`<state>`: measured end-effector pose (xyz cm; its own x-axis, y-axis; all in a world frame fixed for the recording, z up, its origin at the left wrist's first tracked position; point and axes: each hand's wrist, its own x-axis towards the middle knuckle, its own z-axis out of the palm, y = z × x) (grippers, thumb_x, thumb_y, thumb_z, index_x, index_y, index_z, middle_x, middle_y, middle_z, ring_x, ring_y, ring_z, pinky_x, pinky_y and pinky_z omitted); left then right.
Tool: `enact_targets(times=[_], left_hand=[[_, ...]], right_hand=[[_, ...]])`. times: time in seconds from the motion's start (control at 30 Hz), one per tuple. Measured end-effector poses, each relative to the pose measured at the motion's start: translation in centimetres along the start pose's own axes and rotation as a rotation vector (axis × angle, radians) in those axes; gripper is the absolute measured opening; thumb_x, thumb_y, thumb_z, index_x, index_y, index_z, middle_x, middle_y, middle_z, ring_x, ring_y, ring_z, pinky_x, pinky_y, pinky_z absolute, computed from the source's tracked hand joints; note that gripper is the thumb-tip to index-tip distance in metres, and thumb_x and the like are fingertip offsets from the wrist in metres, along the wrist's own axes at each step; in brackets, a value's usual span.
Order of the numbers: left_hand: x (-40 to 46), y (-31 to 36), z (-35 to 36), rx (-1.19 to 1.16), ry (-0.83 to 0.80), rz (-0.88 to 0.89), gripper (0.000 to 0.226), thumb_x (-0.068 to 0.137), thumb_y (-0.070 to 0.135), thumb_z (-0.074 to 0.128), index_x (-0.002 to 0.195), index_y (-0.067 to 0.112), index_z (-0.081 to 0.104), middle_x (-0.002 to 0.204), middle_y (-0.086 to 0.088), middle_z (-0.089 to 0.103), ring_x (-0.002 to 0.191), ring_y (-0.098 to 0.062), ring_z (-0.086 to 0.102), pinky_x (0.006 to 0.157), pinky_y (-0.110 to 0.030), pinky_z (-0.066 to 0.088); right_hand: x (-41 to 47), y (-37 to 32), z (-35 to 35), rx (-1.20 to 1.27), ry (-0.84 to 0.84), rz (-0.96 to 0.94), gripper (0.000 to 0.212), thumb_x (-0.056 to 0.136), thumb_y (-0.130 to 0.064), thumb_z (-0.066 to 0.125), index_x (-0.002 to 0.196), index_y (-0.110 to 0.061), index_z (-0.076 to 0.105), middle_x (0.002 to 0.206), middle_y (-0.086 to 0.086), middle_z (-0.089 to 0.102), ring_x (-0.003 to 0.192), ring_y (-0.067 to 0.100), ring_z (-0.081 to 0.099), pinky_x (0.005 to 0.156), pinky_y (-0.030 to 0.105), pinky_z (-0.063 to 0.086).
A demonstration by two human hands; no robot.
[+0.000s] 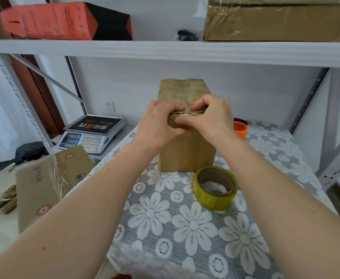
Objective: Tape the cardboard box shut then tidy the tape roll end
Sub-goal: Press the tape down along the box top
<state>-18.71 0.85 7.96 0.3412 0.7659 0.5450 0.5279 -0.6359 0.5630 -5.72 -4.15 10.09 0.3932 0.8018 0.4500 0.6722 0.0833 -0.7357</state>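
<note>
Presently, stage: taping appears largely applied and is being pressed down; tidying of the roll end is not yet begun
Cardboard box [186,152]: stands upright on the counter [265,198] with its lace floral cloth, near the far edge, directly ahead of the person
Tape on box: a glossy clear strip [187,113] crosses the near top edge of the box, and sheen on the top face suggests tape there too; whether the seam is fully covered cannot be told
Left hand [161,125]: fingers curled over the near top edge of the box, thumb on the front face, gripping the box at the strip
Right hand [213,117]: fingers curled likewise over the same edge, fingertips meeting those of the left, gripping the box and pressing the strip flat
Tape roll [215,188]: lies flat on the counter just in front of the box, to its right, apart from both hands; its loose end is not discernible
Done, as judged: box closed, strip laid
Left, as judged: finish smoothing, then take up the roll and fold or stick down its end
</note>
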Motion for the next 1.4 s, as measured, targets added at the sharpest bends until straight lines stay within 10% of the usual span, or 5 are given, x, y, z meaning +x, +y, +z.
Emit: enact_targets(times=[0.87, 1.1, 1.4], left_hand=[[0.4, -0.2, -0.3, 0.010, -0.030, -0.026, 0.064, 0.057, 0.038, 0.087, 0.117, 0.033, 0.063, 0.110, 0.017, 0.055, 0.117, -0.002, 0.043, 0.095, -0.021, 0.038], [0.3, -0.3, 0.0, -0.014, 0.000, -0.005, 0.062, 0.058, 0.030, 0.087, 0.116, 0.024, 0.064, 0.116, 0.009, 0.064, 0.120, -0.010, 0.042, 0.089, -0.014, 0.033], [0.2, -0.2, 0.3, -0.014, 0.022, -0.011, 0.061, 0.059, 0.030, 0.086, 0.116, 0.026, 0.064, 0.112, 0.013, 0.058, 0.122, -0.010, 0.041, 0.091, -0.019, 0.036]], right_hand=[[1.4, 3.3, -3.6, 0.154, -0.338, -0.181, 0.031, 0.081, -0.005, 0.070, 0.107, -0.022, 0.070, 0.120, -0.005, 0.067, 0.110, -0.001, 0.058, 0.098, 0.023, 0.047], [0.7, 0.9, -0.3, 0.035, 0.001, -0.078, 0.033, 0.053, -0.053, 0.082, 0.068, -0.028, 0.068, 0.081, -0.017, 0.058, 0.100, 0.016, 0.055, 0.090, 0.046, 0.046], [0.2, 1.2, 0.4, -0.104, 0.026, -0.136, 0.037, 0.059, -0.048, 0.082, 0.078, -0.023, 0.064, 0.093, -0.011, 0.054, 0.100, 0.013, 0.039, 0.090, 0.040, 0.037]])
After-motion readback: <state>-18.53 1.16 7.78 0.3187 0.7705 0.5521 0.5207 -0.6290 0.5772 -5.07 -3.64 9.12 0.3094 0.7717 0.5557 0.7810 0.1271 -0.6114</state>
